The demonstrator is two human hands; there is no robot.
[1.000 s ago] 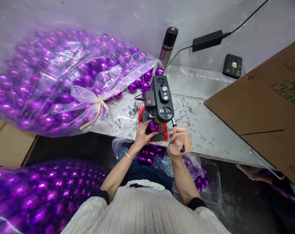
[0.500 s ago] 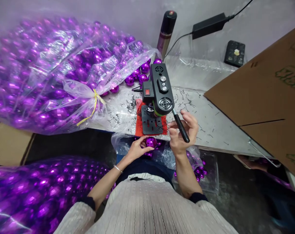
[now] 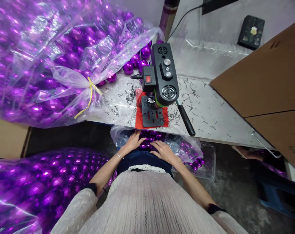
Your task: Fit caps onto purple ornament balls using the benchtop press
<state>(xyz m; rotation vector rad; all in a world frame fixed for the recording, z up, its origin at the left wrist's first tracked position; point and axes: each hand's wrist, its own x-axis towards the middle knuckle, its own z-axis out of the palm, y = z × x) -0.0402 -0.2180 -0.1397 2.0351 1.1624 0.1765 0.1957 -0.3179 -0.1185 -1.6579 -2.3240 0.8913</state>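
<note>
Both my hands are at a heap of shiny purple disco-style balls (image 3: 151, 136) lying in a clear plastic bag on my lap, just under the table edge. My left hand (image 3: 133, 143) rests at the heap's left side, thumb apart from the fingers, holding nothing I can see. From the right, my right hand (image 3: 164, 150) reaches over the balls with its fingers stretched out. Above them on the table stands a black hand-press machine (image 3: 165, 74) with a long lever handle (image 3: 185, 117). Its slotted black base plate (image 3: 152, 118) sits on a red cloth (image 3: 139, 112).
A big clear bag of purple balls (image 3: 71, 55), tied with yellow string, fills the table's left. Another full bag (image 3: 52, 182) stands below left. A cardboard box (image 3: 259, 84) is at right. Small black bits litter the white tabletop (image 3: 206, 113).
My right hand has left the lever handle and come down to the balls on my lap. The ball my left hand was holding is no longer in its fingers. The view has shifted slightly.
</note>
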